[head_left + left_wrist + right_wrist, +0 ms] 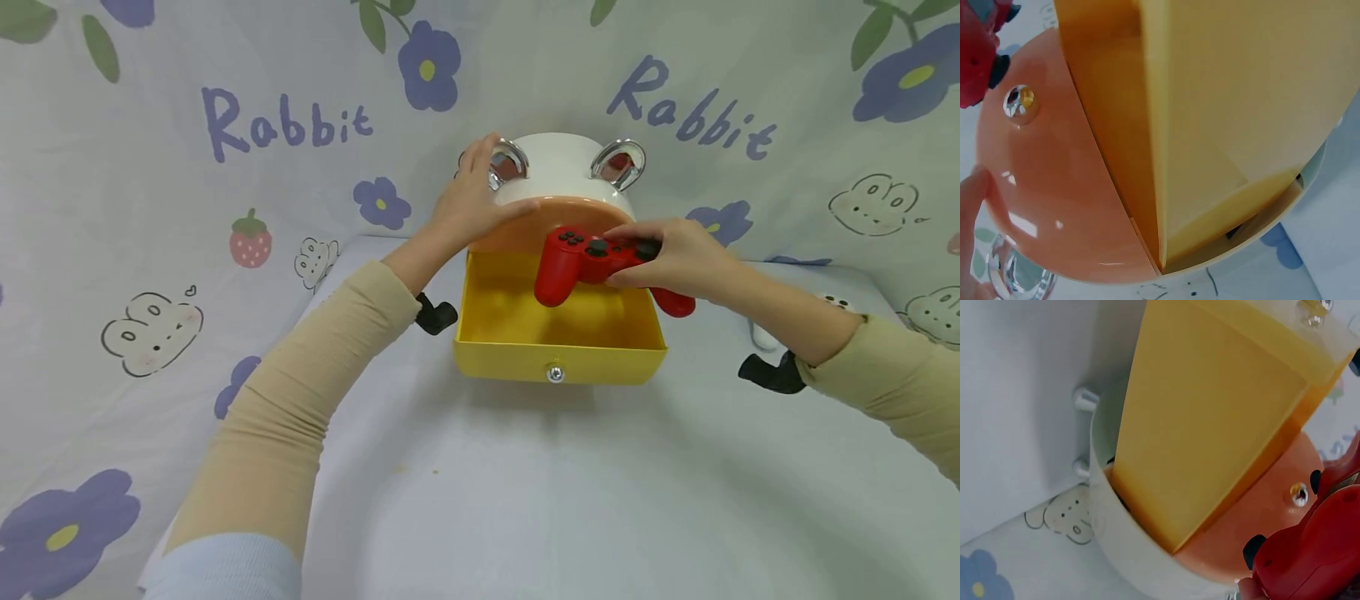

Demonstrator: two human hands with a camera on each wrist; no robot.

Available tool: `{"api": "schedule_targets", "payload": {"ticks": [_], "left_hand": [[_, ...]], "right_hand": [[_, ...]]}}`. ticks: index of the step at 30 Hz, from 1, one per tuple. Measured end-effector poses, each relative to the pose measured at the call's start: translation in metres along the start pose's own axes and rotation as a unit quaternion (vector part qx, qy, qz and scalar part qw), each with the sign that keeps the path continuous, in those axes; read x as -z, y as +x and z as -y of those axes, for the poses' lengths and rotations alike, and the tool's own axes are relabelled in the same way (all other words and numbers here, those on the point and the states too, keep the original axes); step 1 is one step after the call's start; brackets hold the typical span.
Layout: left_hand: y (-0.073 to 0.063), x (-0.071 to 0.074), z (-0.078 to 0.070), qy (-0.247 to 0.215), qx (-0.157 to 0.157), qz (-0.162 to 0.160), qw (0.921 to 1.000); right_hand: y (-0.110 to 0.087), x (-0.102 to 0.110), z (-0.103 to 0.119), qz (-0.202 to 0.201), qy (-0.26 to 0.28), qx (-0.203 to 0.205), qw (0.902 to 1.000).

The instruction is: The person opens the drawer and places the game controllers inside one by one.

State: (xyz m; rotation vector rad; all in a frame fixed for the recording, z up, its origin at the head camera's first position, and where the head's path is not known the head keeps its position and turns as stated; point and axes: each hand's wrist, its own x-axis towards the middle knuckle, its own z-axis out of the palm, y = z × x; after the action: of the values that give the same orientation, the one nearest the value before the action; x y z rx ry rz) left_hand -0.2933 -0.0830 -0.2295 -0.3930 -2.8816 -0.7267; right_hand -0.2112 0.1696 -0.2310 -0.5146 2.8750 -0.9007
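Observation:
Over the pulled-out yellow drawer (555, 364), my right hand (678, 258) grips a red game controller (558, 271), thumb on the near side. The controller is above the drawer's right half and close to the front of the cabinet. That cabinet (561, 167) is white and rounded, with a peach front (1047, 187) and two chrome ring ears. My left hand (472, 196) rests on its upper left beside the ear (510, 162), fingers stretched upward and thumb touching the peach front. My right fingertips are mostly hidden behind the controller.
A chrome knob (555, 374) sticks out from the drawer front. Small silver feet (1085, 399) support the cabinet on the white cloth (540, 500). Behind it hangs a patterned cloth (300, 192) with flowers and rabbits. Black straps (772, 373) show at the wrists.

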Motion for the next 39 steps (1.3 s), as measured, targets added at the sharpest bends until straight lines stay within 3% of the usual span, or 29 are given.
{"api": "schedule_targets", "payload": {"ticks": [20, 39], "left_hand": [[0.000, -0.001, 0.002, -0.001, -0.006, -0.006, 1.0000], [-0.001, -0.001, 0.003, -0.004, -0.010, -0.007, 0.9999]], "right_hand": [[0.024, -0.049, 0.001, 0.050, 0.006, 0.043, 0.9978], [0.043, -0.076, -0.007, 0.053, -0.016, 0.048, 0.9973]]}}
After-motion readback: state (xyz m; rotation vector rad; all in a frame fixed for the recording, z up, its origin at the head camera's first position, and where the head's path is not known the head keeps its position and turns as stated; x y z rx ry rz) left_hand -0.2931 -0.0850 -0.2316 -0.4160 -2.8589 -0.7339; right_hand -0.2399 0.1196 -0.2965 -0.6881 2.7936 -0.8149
